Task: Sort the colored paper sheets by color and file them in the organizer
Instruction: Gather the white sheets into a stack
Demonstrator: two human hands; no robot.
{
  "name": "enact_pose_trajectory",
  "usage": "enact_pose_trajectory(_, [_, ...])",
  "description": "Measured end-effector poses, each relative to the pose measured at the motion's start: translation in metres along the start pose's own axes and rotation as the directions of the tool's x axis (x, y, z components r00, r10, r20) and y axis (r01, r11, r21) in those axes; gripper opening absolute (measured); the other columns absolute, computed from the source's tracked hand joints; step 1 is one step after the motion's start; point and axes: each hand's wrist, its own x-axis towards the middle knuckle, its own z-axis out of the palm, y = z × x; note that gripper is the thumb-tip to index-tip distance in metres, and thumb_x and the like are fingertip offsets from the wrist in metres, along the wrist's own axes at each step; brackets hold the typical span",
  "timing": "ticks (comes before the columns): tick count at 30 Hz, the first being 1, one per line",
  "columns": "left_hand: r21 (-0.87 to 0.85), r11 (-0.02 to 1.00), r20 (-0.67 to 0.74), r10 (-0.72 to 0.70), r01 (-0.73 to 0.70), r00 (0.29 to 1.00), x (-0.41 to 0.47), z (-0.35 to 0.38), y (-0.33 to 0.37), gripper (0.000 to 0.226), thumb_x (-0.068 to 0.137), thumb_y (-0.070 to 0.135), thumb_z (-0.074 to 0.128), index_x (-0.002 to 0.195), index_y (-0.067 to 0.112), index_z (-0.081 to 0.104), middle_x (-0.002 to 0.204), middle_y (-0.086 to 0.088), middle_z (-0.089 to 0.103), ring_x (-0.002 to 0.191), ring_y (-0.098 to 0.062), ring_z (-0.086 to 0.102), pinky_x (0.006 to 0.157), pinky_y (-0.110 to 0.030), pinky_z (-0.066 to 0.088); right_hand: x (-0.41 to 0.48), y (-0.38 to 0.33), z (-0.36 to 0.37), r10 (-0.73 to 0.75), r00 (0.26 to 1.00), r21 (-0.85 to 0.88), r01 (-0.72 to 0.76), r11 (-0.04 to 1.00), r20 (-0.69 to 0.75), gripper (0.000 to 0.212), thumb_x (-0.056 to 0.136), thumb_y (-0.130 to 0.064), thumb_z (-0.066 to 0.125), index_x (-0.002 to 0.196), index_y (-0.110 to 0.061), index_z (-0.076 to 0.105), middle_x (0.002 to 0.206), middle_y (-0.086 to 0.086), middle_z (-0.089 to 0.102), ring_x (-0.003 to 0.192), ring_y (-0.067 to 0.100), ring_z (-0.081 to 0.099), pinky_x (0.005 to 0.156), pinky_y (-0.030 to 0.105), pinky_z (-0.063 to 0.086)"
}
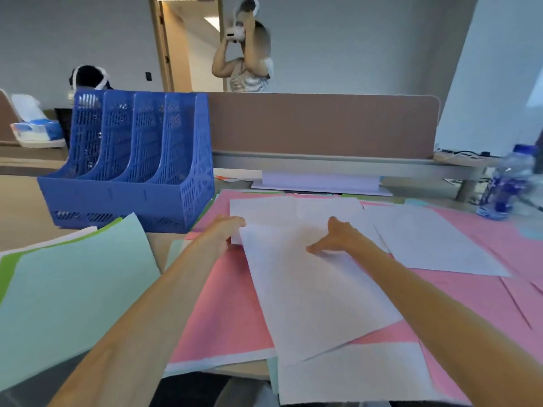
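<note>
White sheets lie over pink sheets across the middle of the desk. My left hand pinches the top left corner of the nearest white sheet. My right hand rests flat on the same sheet, fingers spread. More white paper lies to the right. A pale blue sheet covers green and white sheets at the left. The blue organizer with several slots stands at the back left, and I see no paper in it.
A water bottle stands at the right edge. A brown desk divider runs along the back, with a white folder in front of it. A tissue pack sits far left. A person stands beyond the divider.
</note>
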Motion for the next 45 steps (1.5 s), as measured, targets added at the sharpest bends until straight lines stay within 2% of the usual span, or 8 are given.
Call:
enact_pose_trajectory(10, [0.302, 0.952, -0.168, 0.099, -0.044, 0.981, 0.037, 0.012, -0.004, 0.015, 0.094, 0.001, 0.046, 0.107, 0.004, 0.053, 0.069, -0.005, 0.045, 0.064, -0.022, 0.047, 0.047, -0.025, 0.03, 0.018, 0.009, 0.004, -0.013, 1.0, 0.203, 0.01, 0.979, 0.014, 0.063, 0.077, -0.033, 0.075, 0.127, -0.007, 0.047, 0.128, 0.008, 0.055, 0.114, 0.026, 0.055, 0.081, 0.027, 0.042])
enact_pose_trajectory(15, [0.196, 0.98, -0.095, -0.014, 0.032, 0.995, 0.036, 0.002, -0.002, 0.011, 0.09, -0.005, 0.047, 0.09, 0.0, 0.057, 0.072, -0.014, 0.056, 0.058, -0.026, 0.054, 0.035, -0.02, 0.042, 0.039, 0.013, 0.003, 0.035, 0.995, 0.427, 0.01, 0.904, -0.097, 0.059, 0.086, -0.024, 0.064, 0.139, -0.01, 0.042, 0.137, 0.011, 0.048, 0.122, 0.029, 0.051, 0.096, 0.031, 0.045])
enact_pose_trajectory(18, [0.131, 0.991, -0.041, -0.036, 0.041, 0.998, 0.04, -0.007, -0.001, 0.017, 0.086, -0.001, 0.048, 0.095, -0.001, 0.062, 0.086, -0.02, 0.066, 0.075, -0.034, 0.065, 0.055, -0.032, 0.055, 0.056, 0.009, 0.001, 0.08, 0.984, 0.517, 0.015, 0.856, -0.162, 0.041, 0.09, -0.022, 0.056, 0.128, -0.008, 0.051, 0.127, 0.011, 0.055, 0.115, 0.031, 0.055, 0.089, 0.032, 0.045])
enact_pose_trajectory(22, [0.184, 0.983, -0.046, -0.01, 0.018, 0.999, 0.05, -0.014, 0.002, 0.014, 0.09, 0.01, 0.045, 0.093, 0.003, 0.057, 0.085, -0.015, 0.059, 0.071, -0.026, 0.056, 0.058, -0.025, 0.041, 0.084, -0.01, 0.003, 0.081, 0.98, 0.575, 0.038, 0.817, -0.18, 0.026, 0.089, -0.016, 0.049, 0.11, -0.005, 0.06, 0.114, 0.015, 0.063, 0.098, 0.031, 0.06, 0.075, 0.03, 0.046])
enact_pose_trajectory(26, [0.25, 0.968, -0.058, 0.007, 0.008, 0.998, 0.071, -0.017, 0.005, 0.035, 0.09, 0.02, 0.06, 0.118, 0.0, 0.057, 0.114, -0.011, 0.062, 0.102, -0.028, 0.06, 0.092, -0.036, 0.047, 0.112, -0.035, 0.013, 0.067, 0.982, 0.589, 0.052, 0.806, -0.179, 0.031, 0.087, -0.015, 0.05, 0.115, -0.006, 0.059, 0.116, 0.015, 0.063, 0.105, 0.033, 0.061, 0.087, 0.037, 0.051])
enact_pose_trajectory(31, [0.324, 0.946, -0.002, 0.003, -0.003, 1.0, 0.092, -0.013, 0.001, 0.044, 0.083, 0.013, 0.072, 0.122, -0.001, 0.056, 0.116, -0.013, 0.065, 0.097, -0.027, 0.065, 0.071, -0.032, 0.053, 0.124, -0.043, 0.021, 0.038, 0.976, 0.556, 0.09, 0.826, -0.215, 0.038, 0.092, -0.02, 0.05, 0.127, -0.007, 0.054, 0.125, 0.012, 0.06, 0.117, 0.031, 0.054, 0.099, 0.037, 0.045])
enact_pose_trajectory(39, [0.385, 0.922, -0.001, 0.045, -0.041, 0.999, 0.093, -0.01, -0.002, 0.054, 0.085, 0.025, 0.07, 0.131, 0.007, 0.049, 0.126, -0.006, 0.059, 0.111, -0.026, 0.059, 0.097, -0.043, 0.048, 0.119, 0.035, 0.016, 0.144, 0.98, -0.041, -0.151, 0.988, -0.135, 0.063, 0.098, -0.05, 0.021, 0.148, -0.01, 0.029, 0.155, 0.024, 0.019, 0.144, 0.04, 0.012, 0.116, 0.05, 0.012])
enact_pose_trajectory(45, [0.365, 0.927, 0.063, 0.071, -0.089, 0.995, 0.082, 0.015, 0.004, 0.034, 0.093, 0.015, 0.06, 0.125, 0.004, 0.059, 0.121, -0.01, 0.064, 0.107, -0.027, 0.061, 0.094, -0.037, 0.048, 0.121, 0.024, 0.023, 0.039, 0.999, 0.08, -0.036, 0.996, -0.035, 0.071, 0.084, -0.041, 0.002, 0.126, -0.004, 0.047, 0.139, 0.031, 0.04, 0.129, 0.044, 0.035, 0.108, 0.051, 0.029])
